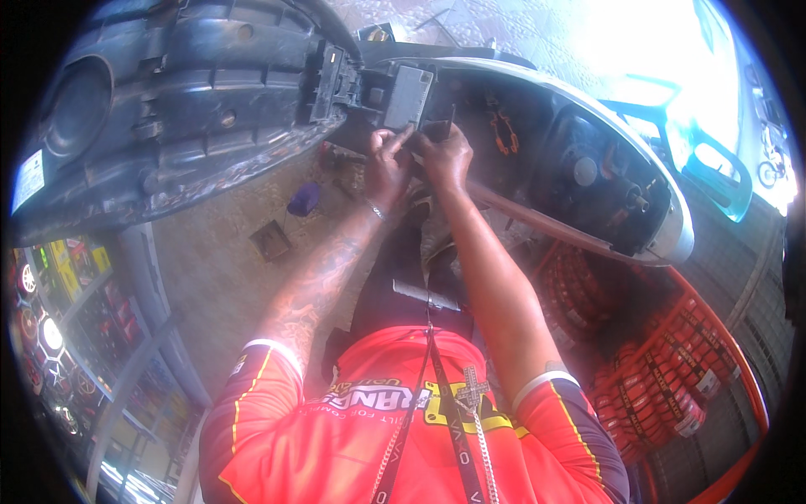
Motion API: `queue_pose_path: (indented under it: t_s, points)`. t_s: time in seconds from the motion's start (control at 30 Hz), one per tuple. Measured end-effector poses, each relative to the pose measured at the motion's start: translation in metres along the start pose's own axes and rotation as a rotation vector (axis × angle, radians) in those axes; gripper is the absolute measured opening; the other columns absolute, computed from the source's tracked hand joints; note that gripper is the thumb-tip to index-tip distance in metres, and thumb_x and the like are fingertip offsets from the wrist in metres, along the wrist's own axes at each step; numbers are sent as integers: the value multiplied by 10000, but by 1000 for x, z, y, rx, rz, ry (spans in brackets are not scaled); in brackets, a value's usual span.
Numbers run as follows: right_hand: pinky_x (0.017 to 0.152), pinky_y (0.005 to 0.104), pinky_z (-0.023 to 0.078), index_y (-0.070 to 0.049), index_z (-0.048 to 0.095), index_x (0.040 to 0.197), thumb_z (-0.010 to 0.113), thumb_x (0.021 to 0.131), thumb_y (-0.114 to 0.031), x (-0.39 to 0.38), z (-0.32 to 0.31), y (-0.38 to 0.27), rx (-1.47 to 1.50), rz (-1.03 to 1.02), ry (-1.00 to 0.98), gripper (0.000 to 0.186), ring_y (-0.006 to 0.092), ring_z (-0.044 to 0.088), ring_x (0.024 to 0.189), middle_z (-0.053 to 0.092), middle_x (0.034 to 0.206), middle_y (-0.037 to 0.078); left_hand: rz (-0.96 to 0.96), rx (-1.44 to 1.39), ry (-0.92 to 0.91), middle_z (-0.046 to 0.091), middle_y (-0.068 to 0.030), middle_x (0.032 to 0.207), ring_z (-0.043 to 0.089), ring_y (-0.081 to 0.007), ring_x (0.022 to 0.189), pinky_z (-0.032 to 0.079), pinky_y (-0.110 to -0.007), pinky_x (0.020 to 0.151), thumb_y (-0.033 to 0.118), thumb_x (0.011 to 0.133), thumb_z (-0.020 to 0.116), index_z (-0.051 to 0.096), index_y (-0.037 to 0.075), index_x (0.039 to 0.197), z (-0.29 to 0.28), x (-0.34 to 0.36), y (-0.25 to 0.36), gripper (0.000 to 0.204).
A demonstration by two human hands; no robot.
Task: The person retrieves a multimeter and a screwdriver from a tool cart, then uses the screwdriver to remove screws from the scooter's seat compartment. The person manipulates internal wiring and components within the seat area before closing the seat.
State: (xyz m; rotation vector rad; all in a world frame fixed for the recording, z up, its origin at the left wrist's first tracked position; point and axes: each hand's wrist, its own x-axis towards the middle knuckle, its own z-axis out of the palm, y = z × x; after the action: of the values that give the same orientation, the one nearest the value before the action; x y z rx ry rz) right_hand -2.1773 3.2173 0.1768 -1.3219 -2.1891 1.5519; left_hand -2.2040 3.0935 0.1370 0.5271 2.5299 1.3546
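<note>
The underside of a raised black scooter seat (252, 97) fills the upper left, with the open under-seat compartment (537, 118) to its right. A grey box-shaped battery (409, 97) sits by the seat hinge. My left hand (389, 164) is at the battery's near end, its fingers bent together and one fingertip by the battery's corner; whatever they pinch is too small to make out. Close beside it, my right hand (447, 157) is closed around a thin dark tool (453, 116) that sticks up past the fingers; its kind is unclear. Orange-handled pliers (505, 134) lie inside the compartment.
Below right stands an orange rack (714, 323) of red-wrapped tyres (655, 378). Shelves of wheels and parts (63, 336) line the left. A purple object (303, 199) and a dark square piece (270, 241) lie on the floor. A teal plastic chair (714, 176) stands beyond the scooter.
</note>
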Motion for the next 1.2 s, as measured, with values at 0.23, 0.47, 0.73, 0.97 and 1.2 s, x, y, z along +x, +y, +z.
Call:
queue_pose_path:
  t_s: [0.23,0.47,0.73,0.97,1.2]
  points:
    - [750,367,574,-22,714,921,776,840,-105,-11,17,2,126,-3,145,131,238,743,781,751,860,144,47,43,24,577,-109,1124,647,-240,1000,547,-351,861,16,855,665,727,166,1320,-1,0,0,492]
    - [746,340,575,-28,725,930,788,841,-88,-10,23,10,171,-76,180,125,207,742,779,758,858,125,66,43,18,574,-105,1123,650,-230,987,556,-344,848,11,854,667,723,165,1327,0,2,-2,500]
    - [762,319,577,-23,764,979,786,857,-85,-6,6,1,220,41,13,138,162,744,813,780,896,121,67,-27,11,571,-109,1116,654,-226,965,561,-332,837,15,879,664,722,160,1327,2,2,-8,474]
    - [790,302,580,-19,778,1036,780,874,-87,-2,1,10,225,17,-74,176,143,750,849,794,948,114,35,12,-36,568,-108,1096,585,-253,1025,513,-337,901,-72,841,666,716,109,1315,-1,2,-7,510]
    - [760,290,588,-1,779,1029,777,895,-81,5,-6,10,269,88,-185,157,119,745,828,798,922,96,58,50,-33,575,-110,1091,586,-249,1017,519,-330,877,-64,848,663,718,124,1316,-4,4,-3,507]
